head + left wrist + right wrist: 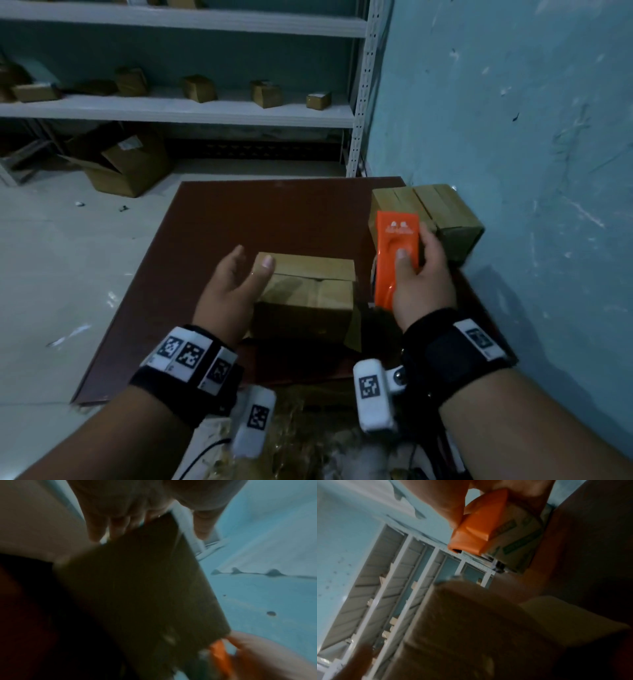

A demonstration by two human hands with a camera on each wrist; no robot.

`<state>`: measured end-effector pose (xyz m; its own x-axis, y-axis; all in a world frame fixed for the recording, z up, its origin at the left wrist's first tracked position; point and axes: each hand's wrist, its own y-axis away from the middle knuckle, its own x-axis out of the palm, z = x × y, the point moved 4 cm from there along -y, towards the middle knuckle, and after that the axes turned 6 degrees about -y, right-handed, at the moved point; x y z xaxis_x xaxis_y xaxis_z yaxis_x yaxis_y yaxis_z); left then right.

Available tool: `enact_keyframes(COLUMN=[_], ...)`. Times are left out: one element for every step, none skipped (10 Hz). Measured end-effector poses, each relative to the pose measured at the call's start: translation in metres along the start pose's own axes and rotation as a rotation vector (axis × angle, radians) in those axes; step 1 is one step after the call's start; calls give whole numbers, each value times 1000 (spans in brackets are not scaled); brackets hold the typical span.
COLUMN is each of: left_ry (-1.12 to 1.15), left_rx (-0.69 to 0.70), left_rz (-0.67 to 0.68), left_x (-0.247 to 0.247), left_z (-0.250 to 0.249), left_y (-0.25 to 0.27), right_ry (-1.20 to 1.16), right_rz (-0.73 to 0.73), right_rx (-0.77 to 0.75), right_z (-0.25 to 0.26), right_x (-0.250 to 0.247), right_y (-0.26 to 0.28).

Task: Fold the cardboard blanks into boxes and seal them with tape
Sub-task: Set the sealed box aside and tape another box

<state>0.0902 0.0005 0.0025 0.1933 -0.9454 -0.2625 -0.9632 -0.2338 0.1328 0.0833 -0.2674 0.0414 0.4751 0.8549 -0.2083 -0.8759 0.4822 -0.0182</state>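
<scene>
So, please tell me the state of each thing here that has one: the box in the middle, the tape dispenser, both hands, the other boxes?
Middle box: standing on the table, top flaps folded shut.
Tape dispenser: lifted, gripped by the right hand, beside the box.
Left hand: fingers relaxed, at the box's left side.
Two boxes by the wall: closed, side by side.
Large box on the floor: flaps open.

**Three views, one shared box**

From head height we look forward and down over the bench (239, 222) toward the shelves (178, 109). Our left wrist camera sits tight against the box (137, 588); the right wrist one looks up past it. All three share that box.
</scene>
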Motion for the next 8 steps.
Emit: enact_keyframes(left_ry=[103, 103, 55, 96, 152, 182, 199, 264], left_rx=[-81, -62, -80, -148, -263, -288, -272, -321], left_rz=[140, 119, 96, 85, 71, 67, 40, -55], left_x=[23, 29, 36, 40, 38, 36, 34, 33], left_z=[7, 11, 21, 29, 33, 39, 49, 54], left_y=[8, 7, 6, 7, 10, 6, 1, -2], right_ry=[91, 88, 263, 303, 141, 41, 3, 22], right_rz=[172, 236, 294, 273, 209, 229, 205, 191], right_rx=[111, 179, 156, 150, 228, 274, 296, 276], right_z=[-21, -34, -51, -56, -61, -64, -64, -63], right_x=[28, 39, 49, 51, 49, 49, 49, 46], right_y=[10, 9, 6, 10, 5, 1, 2, 3])
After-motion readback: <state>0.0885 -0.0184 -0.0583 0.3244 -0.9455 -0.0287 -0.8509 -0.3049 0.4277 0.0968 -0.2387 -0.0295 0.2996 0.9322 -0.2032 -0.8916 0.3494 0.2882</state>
